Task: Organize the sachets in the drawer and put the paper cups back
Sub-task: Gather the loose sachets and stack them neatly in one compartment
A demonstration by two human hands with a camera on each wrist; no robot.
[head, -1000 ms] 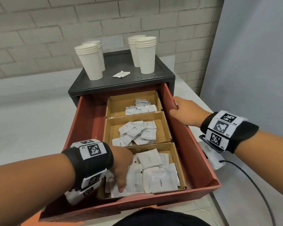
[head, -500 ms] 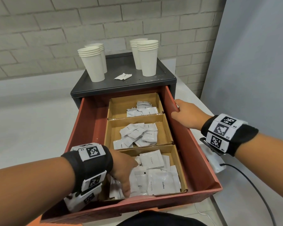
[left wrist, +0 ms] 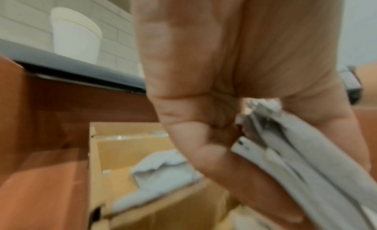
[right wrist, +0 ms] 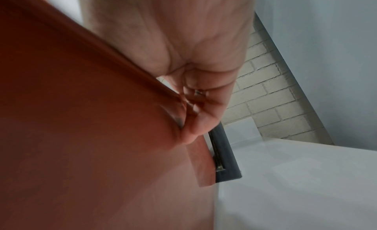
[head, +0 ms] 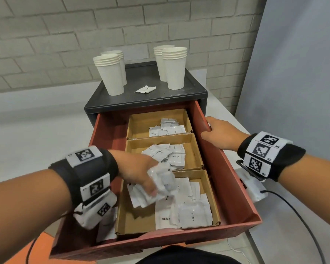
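While the drawer (head: pixel 227 168) stands pulled out of the cabinet (head: pixel 145 100), the left hand (head: pixel 139 172) is raised above the near box (head: pixel 213 206), its fingers (left wrist: pixel 204 136) curled round a bunch of sachets (head: pixel 160 183). Loose sachets lie in that box, more in the middle box (head: pixel 194 149), more in the far box (head: pixel 141 121). All three boxes sit in a row against the drawer's right wall; a bare strip of drawer floor runs along the left wall. The right hand (head: pixel 221 134) grips the drawer's right rim, thumb inside the wall, fingers (right wrist: pixel 195 125) wrapped over the outer face. Four cup stacks (head: pixel 111 73) stand upright on the cabinet top, two by the left edge, two by the right, with one sachet (head: pixel 145 89) lying between them.
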